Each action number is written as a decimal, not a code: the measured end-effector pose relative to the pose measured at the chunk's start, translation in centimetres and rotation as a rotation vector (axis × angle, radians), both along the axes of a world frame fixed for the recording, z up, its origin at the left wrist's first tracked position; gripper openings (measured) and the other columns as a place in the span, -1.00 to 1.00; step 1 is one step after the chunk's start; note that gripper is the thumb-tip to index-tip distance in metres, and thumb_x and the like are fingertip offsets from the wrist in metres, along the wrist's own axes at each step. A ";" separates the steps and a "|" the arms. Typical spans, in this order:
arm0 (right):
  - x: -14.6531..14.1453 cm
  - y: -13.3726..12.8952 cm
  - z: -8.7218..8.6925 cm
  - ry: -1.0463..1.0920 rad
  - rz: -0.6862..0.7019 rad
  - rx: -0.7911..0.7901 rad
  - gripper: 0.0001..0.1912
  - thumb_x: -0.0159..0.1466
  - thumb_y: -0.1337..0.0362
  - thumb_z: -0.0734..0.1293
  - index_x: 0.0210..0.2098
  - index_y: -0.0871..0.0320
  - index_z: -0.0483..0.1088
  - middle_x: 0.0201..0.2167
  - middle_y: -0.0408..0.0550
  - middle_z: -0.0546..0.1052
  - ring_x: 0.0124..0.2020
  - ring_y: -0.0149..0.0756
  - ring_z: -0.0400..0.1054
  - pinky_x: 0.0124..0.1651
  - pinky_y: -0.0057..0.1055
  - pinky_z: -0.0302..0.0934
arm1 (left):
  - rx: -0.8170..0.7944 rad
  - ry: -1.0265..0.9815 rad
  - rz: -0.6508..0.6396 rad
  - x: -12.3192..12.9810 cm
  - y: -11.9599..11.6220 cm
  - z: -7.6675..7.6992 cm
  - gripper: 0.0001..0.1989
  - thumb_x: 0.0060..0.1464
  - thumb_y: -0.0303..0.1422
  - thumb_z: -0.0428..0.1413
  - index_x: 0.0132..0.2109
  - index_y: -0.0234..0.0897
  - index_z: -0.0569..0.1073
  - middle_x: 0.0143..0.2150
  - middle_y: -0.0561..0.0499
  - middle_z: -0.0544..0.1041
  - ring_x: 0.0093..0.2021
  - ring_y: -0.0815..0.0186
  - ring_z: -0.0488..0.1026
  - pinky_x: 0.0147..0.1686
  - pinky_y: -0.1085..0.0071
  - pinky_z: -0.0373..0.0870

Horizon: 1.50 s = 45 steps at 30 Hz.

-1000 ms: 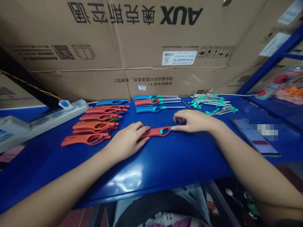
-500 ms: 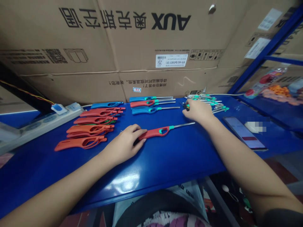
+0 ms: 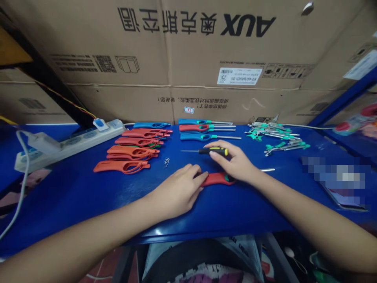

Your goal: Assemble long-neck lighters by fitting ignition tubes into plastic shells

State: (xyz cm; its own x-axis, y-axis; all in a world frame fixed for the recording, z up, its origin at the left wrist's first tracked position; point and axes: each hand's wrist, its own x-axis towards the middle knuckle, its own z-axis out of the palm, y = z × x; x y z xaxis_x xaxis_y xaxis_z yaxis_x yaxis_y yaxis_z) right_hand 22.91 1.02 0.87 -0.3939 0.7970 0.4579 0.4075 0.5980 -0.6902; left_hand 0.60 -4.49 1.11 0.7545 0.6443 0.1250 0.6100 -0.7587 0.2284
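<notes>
My left hand [image 3: 184,188] is closed on the handle end of a red lighter [image 3: 216,179], which lies on the blue table. In my right hand [image 3: 232,159] is a black and yellow screwdriver [image 3: 215,151], its thin tip pointing left above the table. The right wrist covers part of the lighter, and its metal tube end shows beyond. Small screws [image 3: 166,162] lie left of the screwdriver tip. Behind the hands are assembled lighters in blue and red [image 3: 193,128]. Orange and red handle shells [image 3: 122,166] are stacked on the left.
Metal tubes with green parts [image 3: 273,133] are piled at the back right, near a partly blurred phone [image 3: 338,192]. A white power strip [image 3: 73,145] with cables is at the left. A large cardboard sheet [image 3: 188,47] stands behind the table.
My right hand has come from the back right towards the middle, and the screwdriver now shows clearly in it. My left hand still holds the red lighter. The view has shifted left, uncovering the screws.
</notes>
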 end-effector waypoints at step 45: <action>-1.3 -0.3 -0.9 -0.064 0.380 -0.193 -0.70 0.41 0.21 0.28 0.10 0.14 0.38 0.06 0.02 0.54 0.10 -0.23 0.42 0.20 -0.23 0.25 | 0.075 0.022 -0.041 0.0 0.0 0.7 -0.75 0.29 -0.29 0.08 0.00 -0.28 0.56 -0.08 -0.08 0.62 -0.13 0.11 0.58 -0.19 0.23 0.52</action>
State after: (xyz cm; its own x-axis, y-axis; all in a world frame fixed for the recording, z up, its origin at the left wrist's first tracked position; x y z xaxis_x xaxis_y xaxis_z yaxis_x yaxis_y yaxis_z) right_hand 21.59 0.70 -0.03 -0.6986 0.6587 0.2793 0.2292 0.5758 -0.7848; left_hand 0.61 -4.46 1.80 0.7835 0.6019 0.1546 0.5819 -0.7979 0.1573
